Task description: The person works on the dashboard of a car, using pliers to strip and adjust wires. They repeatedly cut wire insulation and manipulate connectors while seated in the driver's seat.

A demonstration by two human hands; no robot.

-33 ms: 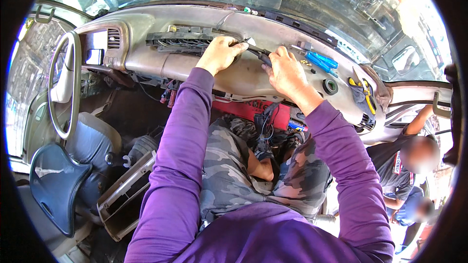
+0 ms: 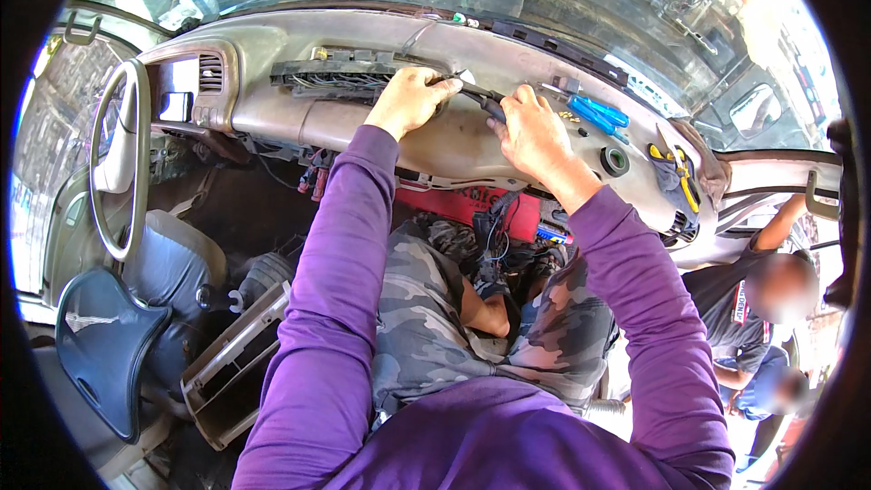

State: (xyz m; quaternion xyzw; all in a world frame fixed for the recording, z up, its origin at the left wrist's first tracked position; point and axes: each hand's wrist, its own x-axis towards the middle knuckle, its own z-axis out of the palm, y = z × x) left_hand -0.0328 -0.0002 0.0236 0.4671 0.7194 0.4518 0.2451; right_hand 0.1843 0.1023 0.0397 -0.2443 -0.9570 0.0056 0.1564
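Over the beige dashboard, my left hand is pinched at the right end of a black strip holding a bundle of wires; what its fingertips grip is too small to make out. My right hand grips a slim dark tool, whose front end reaches to my left fingertips. Just right of it lie blue-handled tools, small brass-coloured pieces, a dark roll of tape and yellow-and-black pliers on a grey cloth.
The steering wheel is at left, near a blue seat pad and a loose rectangular panel. Red material and black wiring lie below the dashboard, by my camouflage-clad legs. Two other people are outside the open right door.
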